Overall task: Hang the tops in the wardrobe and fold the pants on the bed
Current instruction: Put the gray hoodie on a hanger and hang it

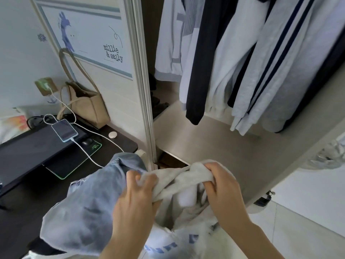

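Note:
I stand in front of the open wardrobe (205, 143). Both my hands hold a light grey top with blue lettering (188, 227) by its bunched upper edge. My left hand (136, 199) grips the cloth on the left, my right hand (222, 186) grips it on the right, and the rest of the top hangs down between them. Light blue jeans (84, 208) drape over my left forearm. Several tops (242, 58) hang in the wardrobe above: white, dark navy, and grey with navy stripes.
The wardrobe's sliding door frame (145, 90) stands just left of my hands. A dark desk (22, 212) at the left carries a phone (64, 130) on a white cable, a mouse pad and a beige tote bag (87, 107). White tiled floor lies at the lower right.

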The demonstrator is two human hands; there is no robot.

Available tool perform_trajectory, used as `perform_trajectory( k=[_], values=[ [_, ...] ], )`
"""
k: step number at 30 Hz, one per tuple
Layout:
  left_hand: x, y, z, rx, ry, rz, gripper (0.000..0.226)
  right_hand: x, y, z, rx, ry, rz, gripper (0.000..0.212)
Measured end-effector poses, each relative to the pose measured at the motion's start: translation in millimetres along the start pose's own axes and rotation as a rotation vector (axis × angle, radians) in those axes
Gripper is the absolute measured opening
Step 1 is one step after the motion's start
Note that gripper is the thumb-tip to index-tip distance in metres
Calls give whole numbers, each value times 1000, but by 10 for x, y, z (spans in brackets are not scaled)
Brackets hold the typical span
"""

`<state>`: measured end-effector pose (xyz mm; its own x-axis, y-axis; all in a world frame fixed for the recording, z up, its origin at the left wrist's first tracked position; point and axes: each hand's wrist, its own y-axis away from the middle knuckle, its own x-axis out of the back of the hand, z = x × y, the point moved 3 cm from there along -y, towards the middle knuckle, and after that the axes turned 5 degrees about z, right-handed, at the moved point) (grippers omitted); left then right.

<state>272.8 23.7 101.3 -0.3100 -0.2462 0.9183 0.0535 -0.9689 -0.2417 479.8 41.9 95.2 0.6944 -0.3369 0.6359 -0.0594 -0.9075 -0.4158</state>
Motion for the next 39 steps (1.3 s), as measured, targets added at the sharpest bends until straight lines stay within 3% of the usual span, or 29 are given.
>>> perform_trajectory(
  k=[2,5,8,12,14,17,21,27,31,33,36,39],
  values=[
    [12,-74,-7,-39,12,98,47,80,-86,-122,21,-72,18,24],
    [-15,-205,6,13,131,205,31,180,-225,-355,214,10,146,28],
    [-61,-350,113,118,481,290,23,225,-373,-549,306,7,207,32],
    [83,-540,262,143,940,378,34,354,-628,-660,347,88,288,31],
    [247,-648,301,-16,893,438,33,451,-788,-655,329,155,340,29],
    [517,-841,333,-322,557,560,31,591,-1009,-610,325,169,398,32],
    [863,-1290,350,-562,300,649,32,675,-1334,-599,332,158,413,33],
    [1311,-1988,458,-610,173,655,33,706,-2110,-753,270,107,386,27],
    [1635,-2535,430,-560,133,696,37,718,-2701,-1052,368,148,347,22],
    [1816,-2807,405,-554,116,730,42,737,-2978,-1234,406,185,324,29],
    [2054,-3185,373,-559,93,800,35,840,-3407,-1523,431,235,341,56],
    [2179,-3464,375,-580,62,834,25,958,-3962,-1907,509,252,372,55]
  ],
)
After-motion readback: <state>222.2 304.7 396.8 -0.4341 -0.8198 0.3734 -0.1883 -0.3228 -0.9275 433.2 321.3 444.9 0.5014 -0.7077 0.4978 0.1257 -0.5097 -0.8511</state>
